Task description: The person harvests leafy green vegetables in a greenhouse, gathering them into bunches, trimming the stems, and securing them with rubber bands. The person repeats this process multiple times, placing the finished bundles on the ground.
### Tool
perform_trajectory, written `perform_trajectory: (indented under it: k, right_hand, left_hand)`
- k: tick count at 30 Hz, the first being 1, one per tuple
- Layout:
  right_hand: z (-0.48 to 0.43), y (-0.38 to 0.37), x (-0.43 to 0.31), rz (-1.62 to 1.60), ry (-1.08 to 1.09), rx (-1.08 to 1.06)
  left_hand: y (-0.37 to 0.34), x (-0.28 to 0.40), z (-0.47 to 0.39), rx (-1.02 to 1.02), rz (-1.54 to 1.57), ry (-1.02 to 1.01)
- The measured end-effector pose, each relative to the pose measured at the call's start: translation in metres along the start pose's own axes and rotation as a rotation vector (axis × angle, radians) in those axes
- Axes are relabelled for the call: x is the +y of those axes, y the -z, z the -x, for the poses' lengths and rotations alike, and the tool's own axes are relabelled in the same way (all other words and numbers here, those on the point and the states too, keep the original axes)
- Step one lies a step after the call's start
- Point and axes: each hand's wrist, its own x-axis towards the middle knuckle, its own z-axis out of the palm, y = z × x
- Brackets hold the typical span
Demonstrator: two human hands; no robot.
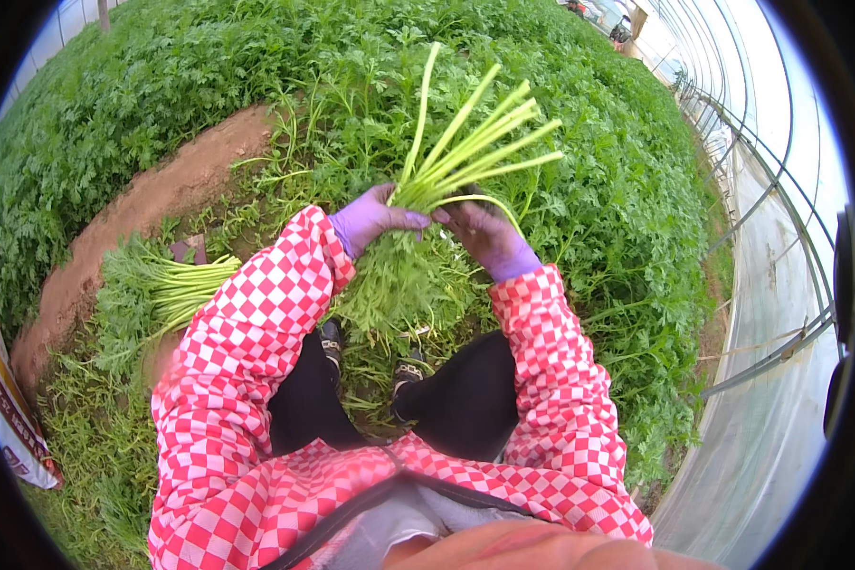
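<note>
In the head view a bunch of leafy greens [463, 153] is raised before me, pale cut stems fanning up and away, leaves hanging down towards my feet. Round the left side of the bunch my left hand [379, 217], in a purple glove, is closed with the thumb across the stems. My right hand [488, 231], gloved in purple with dark soiled fingers, meets it from the right, at the base of the stems. One bent stem curves over that hand; part of its grip is hidden. A pile of cut greens [192, 285] lies on the ground beside my left forearm.
Dense leafy plants [627, 235] stand ahead and to the right. A bare soil ridge [164, 182] curves along the left. At far left lies a printed sack [14, 406]. Plastic greenhouse sheeting [748, 356] on metal hoops borders the right side.
</note>
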Motion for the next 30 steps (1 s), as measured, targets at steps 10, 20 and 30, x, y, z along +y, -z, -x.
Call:
perform_trajectory:
  k: [10,20,30]
  right_hand:
    - [-0.045,-0.003,0.021,-0.568,0.184,0.017]
    - [-0.060,-0.058,0.037,-0.580,0.302,0.352]
    - [-0.017,-0.019,0.005,-0.310,0.129,0.073]
  left_hand:
    - [-0.009,0.002,0.012,0.247,-1.188,-0.181]
    - [-0.053,-0.027,-0.038,0.292,0.656,0.079]
    - [0.004,0.023,-0.009,0.327,0.762,-0.598]
